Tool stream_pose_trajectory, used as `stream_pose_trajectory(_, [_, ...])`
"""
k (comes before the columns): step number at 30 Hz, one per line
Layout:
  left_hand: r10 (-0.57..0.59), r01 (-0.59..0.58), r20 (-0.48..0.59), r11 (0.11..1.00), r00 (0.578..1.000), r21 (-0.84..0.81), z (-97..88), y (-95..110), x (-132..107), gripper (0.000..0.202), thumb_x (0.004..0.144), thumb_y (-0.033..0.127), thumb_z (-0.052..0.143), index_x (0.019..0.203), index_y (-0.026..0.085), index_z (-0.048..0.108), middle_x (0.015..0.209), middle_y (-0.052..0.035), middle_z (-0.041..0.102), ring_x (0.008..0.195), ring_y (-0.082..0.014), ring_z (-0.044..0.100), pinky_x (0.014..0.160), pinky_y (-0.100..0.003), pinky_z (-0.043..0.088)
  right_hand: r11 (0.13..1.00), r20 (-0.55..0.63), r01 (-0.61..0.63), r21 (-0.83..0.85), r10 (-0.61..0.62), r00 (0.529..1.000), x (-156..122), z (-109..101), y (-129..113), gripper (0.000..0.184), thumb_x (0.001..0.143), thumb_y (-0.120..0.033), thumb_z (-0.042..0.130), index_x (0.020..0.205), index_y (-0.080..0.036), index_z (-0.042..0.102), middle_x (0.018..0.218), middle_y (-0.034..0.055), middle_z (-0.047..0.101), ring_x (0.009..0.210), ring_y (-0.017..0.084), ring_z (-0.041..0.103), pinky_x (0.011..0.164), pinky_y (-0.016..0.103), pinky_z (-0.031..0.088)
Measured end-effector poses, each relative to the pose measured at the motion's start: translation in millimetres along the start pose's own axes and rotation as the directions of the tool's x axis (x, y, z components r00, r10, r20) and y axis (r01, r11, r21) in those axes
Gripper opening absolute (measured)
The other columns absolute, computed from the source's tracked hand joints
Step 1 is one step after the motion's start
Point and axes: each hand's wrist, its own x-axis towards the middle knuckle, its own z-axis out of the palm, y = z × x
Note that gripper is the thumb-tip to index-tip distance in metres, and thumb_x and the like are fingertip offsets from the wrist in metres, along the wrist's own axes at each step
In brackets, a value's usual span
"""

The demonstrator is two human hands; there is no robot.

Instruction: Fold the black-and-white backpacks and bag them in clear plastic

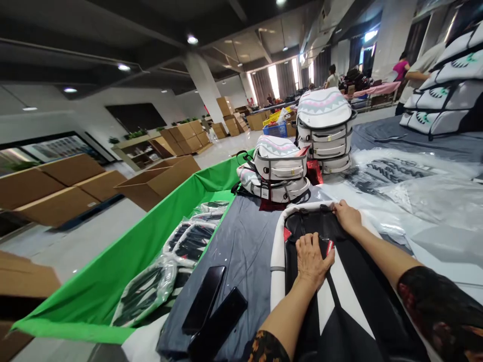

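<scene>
- Backpack (pixel 349 286): lying panel-up on the bench (pixel 256 231).
- Left hand (pixel 313 264): unclenched, resting on the backpack's panel, thumb beside a red tag (pixel 330 246).
- Right hand (pixel 347 218): fingers at the backpack's top edge; grip cannot be determined.
- Two dark phones (pixel 204 299): left of the backpack.
- Stacked bags (pixel 281 166): beyond the backpack.

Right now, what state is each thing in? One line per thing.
Backpack, lying flat, black-and-white side up
Left hand, resting on the backpack
Right hand, touching the backpack's top edge
Two dark phone-like devices, lying flat
Green bin, open-topped
Backpacks in the bin, plastic-wrapped
Backpacks beyond, stacked
Carton beside the bin, open
Clear plastic, rumpled
Ceiling lights, lit
</scene>
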Motion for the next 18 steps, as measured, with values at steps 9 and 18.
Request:
stream_pose_trajectory(9, [0.08, -0.066, 0.26, 0.996, 0.962, -0.062, -11.8, 0, -2, 0.056, 0.097, 0.043, 0.052, 0.151, 0.028, 0.044, 0.158, -0.0063, 0.042, 0.149, -0.0303, 0.03, 0.116, -0.056, 0.036, 0.983, -0.11, 0.13, 0.127, -0.116, 0.987, -10, -25, 42, 0.034, 0.097, -0.02, 0.051, 0.129, -0.025, 0.062, 0.122, 0.0064, 0.065, 0.111, 0.018, 0.062, 0.094, 0.029, 0.046])
stream_pose_trajectory(18, [0.007, 0.006, 0.269, 0.999, 0.963, -0.045, -5.2, -2, -2, 0.057, 0.093, 0.039, 0.058, 0.148, 0.035, 0.047, 0.157, -0.0024, 0.045, 0.146, -0.0326, 0.037, 0.114, -0.056, 0.039, 0.967, -0.068, -0.167, 0.192, 0.182, 0.981, 79, 6, 120, 0.028, 0.093, -0.04, 0.066, 0.101, -0.013, 0.065, 0.094, 0.0052, 0.066, 0.084, 0.017, 0.062, 0.078, 0.033, 0.051])
